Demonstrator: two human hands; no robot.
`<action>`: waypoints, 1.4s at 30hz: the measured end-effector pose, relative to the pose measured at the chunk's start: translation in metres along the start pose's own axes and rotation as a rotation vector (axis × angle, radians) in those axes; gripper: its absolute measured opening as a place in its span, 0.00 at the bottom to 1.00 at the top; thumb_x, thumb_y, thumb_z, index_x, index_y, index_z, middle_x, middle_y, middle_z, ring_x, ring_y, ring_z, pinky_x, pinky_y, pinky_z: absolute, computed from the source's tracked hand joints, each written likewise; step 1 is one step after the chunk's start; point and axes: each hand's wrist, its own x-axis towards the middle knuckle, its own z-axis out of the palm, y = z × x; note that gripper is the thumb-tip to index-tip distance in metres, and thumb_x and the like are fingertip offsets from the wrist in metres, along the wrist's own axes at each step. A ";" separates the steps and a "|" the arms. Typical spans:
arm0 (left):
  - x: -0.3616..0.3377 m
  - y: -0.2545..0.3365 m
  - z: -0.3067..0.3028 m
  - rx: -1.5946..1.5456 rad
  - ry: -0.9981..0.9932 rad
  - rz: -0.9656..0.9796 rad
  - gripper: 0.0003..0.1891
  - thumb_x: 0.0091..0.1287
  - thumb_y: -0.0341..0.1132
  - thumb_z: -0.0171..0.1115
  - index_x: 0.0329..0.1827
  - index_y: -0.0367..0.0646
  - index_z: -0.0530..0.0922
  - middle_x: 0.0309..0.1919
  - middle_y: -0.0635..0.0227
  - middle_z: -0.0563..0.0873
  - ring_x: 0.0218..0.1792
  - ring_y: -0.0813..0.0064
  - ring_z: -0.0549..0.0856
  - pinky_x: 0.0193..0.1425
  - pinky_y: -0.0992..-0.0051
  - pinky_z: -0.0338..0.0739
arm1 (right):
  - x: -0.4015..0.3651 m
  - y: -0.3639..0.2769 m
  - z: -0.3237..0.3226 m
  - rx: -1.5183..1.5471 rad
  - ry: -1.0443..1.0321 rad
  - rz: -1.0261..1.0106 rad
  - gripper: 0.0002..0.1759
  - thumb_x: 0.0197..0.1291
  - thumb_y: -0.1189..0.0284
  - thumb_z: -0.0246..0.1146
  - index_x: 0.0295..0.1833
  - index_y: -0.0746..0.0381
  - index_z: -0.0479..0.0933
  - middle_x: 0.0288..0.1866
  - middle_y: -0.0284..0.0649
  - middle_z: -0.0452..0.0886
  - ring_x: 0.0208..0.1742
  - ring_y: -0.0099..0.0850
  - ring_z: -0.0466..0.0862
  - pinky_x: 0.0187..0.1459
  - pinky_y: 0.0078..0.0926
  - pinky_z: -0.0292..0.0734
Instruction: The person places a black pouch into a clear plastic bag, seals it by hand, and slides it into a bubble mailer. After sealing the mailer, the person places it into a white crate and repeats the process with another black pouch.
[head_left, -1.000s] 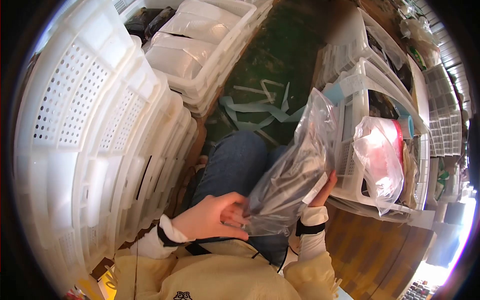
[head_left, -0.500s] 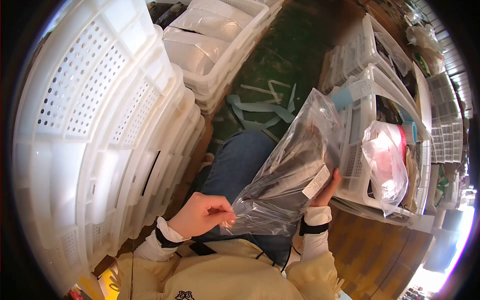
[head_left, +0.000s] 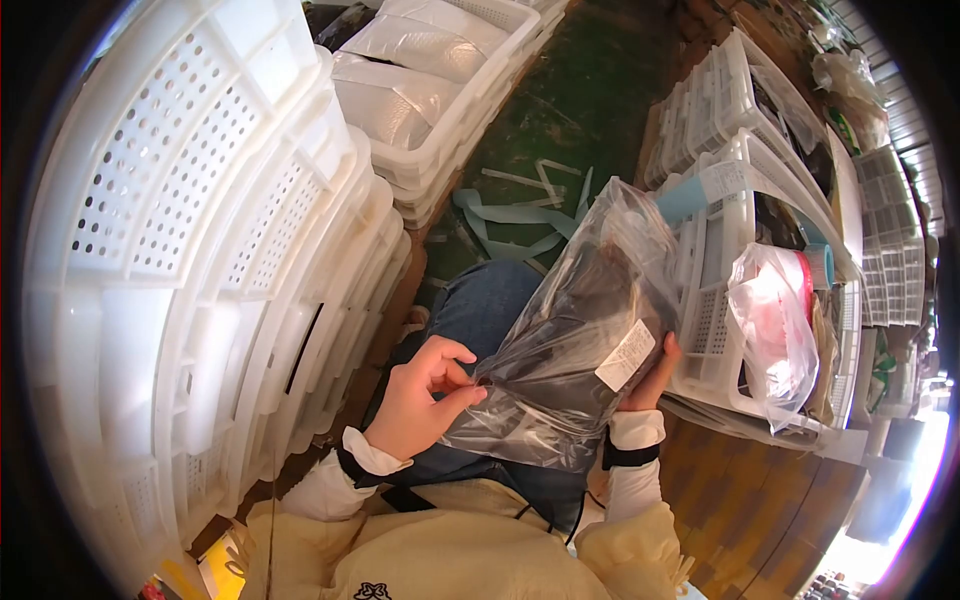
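Note:
A clear plastic bag with something dark inside lies tilted across my lap, over the jeans. On its right part sits a white printed label. My left hand pinches the film at the bag's left side between thumb and fingertips. Around the right edge, beside the label, my right hand grips the bag; most of its fingers are hidden behind it. What the dark content is, I cannot make out through the creased film.
Stacked white perforated crates rise close on the left. A crate of silvery packs stands ahead. Light-blue strips lie on the green floor. At right are more crates, a blue strip roll and a bagged pink-and-white roll.
My left hand has moved up and right, from the bag's lower left corner to its left side, pinching the film there. The label side has tilted slightly; my right hand stays about where it was.

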 end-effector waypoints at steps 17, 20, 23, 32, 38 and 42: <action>-0.007 -0.034 -0.013 -0.121 0.028 -0.049 0.17 0.56 0.19 0.66 0.42 0.41 0.67 0.23 0.69 0.80 0.26 0.83 0.80 0.31 0.84 0.72 | 0.007 -0.002 0.038 -0.138 -0.064 0.101 0.26 0.54 0.52 0.61 0.51 0.61 0.74 0.46 0.37 0.80 0.45 0.32 0.80 0.49 0.28 0.74; -0.011 -0.032 -0.013 -0.105 0.042 -0.027 0.16 0.55 0.19 0.66 0.41 0.41 0.68 0.23 0.68 0.80 0.27 0.83 0.81 0.32 0.84 0.73 | 0.007 -0.001 0.036 -0.152 -0.078 0.114 0.27 0.54 0.52 0.61 0.52 0.61 0.74 0.46 0.37 0.80 0.45 0.32 0.80 0.48 0.28 0.74; -0.015 -0.028 -0.014 -0.065 0.053 0.004 0.16 0.55 0.19 0.67 0.40 0.40 0.69 0.24 0.68 0.81 0.27 0.82 0.82 0.32 0.84 0.73 | 0.007 0.000 0.036 -0.158 -0.088 0.125 0.28 0.53 0.52 0.61 0.53 0.61 0.73 0.47 0.38 0.80 0.45 0.32 0.81 0.49 0.28 0.74; -0.020 -0.027 -0.023 -0.077 0.056 0.049 0.14 0.55 0.17 0.66 0.39 0.39 0.70 0.26 0.67 0.81 0.29 0.81 0.83 0.34 0.83 0.76 | 0.008 -0.003 0.052 -0.195 -0.134 0.161 0.29 0.57 0.50 0.60 0.55 0.62 0.72 0.52 0.38 0.78 0.51 0.32 0.78 0.54 0.29 0.72; -0.015 -0.035 -0.024 -0.164 0.080 0.018 0.11 0.57 0.20 0.65 0.39 0.38 0.73 0.30 0.68 0.79 0.31 0.83 0.81 0.35 0.83 0.75 | 0.020 -0.015 0.033 -0.297 -0.171 0.179 0.28 0.56 0.56 0.63 0.57 0.62 0.72 0.54 0.39 0.77 0.55 0.33 0.76 0.59 0.30 0.66; 0.001 -0.039 -0.029 -0.310 0.131 -0.011 0.09 0.60 0.21 0.62 0.41 0.38 0.73 0.31 0.68 0.79 0.32 0.83 0.80 0.38 0.84 0.74 | 0.022 -0.014 0.024 -0.231 -0.218 0.178 0.26 0.56 0.59 0.64 0.56 0.63 0.72 0.54 0.39 0.78 0.55 0.33 0.76 0.60 0.29 0.66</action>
